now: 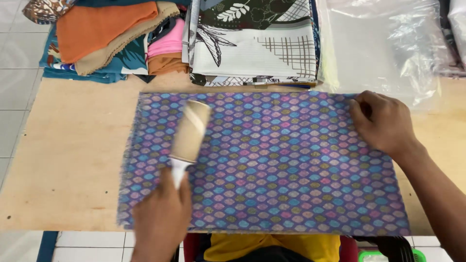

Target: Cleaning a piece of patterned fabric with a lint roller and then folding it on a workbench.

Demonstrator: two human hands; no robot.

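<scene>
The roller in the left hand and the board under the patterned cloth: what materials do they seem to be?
Roller: probably paper adhesive sheets, matte tan, with a visible spiral seam; handle looks white plastic. Board: seemingly unfinished plywood, pale with faint grain.

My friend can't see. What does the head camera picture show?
A left hand rolls a lint roller over purple patterned cloth on a wooden table, while the right hand holds its far corner. Folded fabrics lie behind.
</scene>
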